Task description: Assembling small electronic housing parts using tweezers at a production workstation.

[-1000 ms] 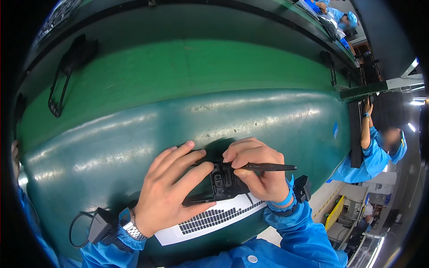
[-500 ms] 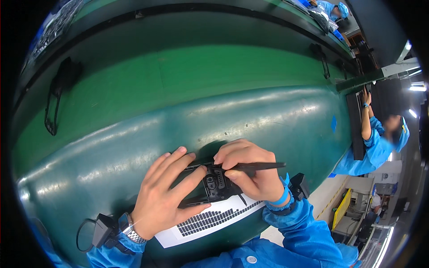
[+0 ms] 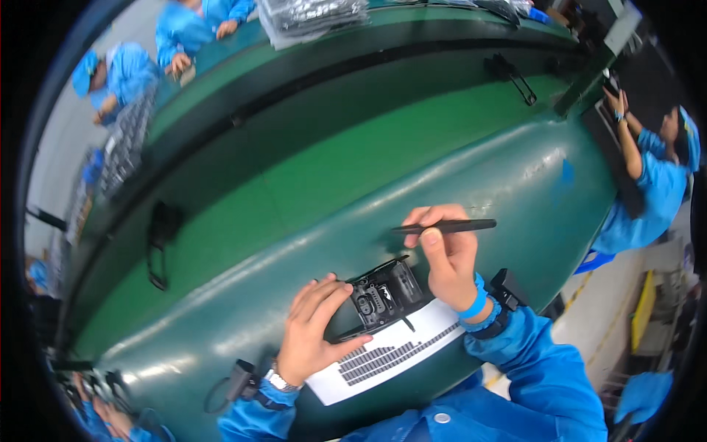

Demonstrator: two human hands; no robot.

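Note:
My left hand (image 3: 313, 328) holds a black plastic housing (image 3: 379, 300) by its left side, fingers along the far edge and thumb at the near edge. Molded ribs and small recesses show inside the housing, along with a small whitish patch near its middle. Above and right of it, my right hand (image 3: 453, 258) pinches a slim black pen-shaped tool (image 3: 475, 224) that lies roughly level, apart from the housing. Under the housing's near edge is a white sheet (image 3: 434, 318) with rows of small black rectangular pieces; part of it is covered by my left hand.
The green mat (image 3: 221, 324) covers the bench, with a raised dark ledge (image 3: 294, 70) beyond. Black handle-like parts (image 3: 158, 243) hang along the green panel. A stack of clear bags (image 3: 309, 18) lies at the far side. Co-workers in blue sit at far left and right (image 3: 652, 191).
My right hand has lifted the tool off the housing and moved up and right. My left hand has shifted to the housing's left side. The view has turned, showing more co-workers.

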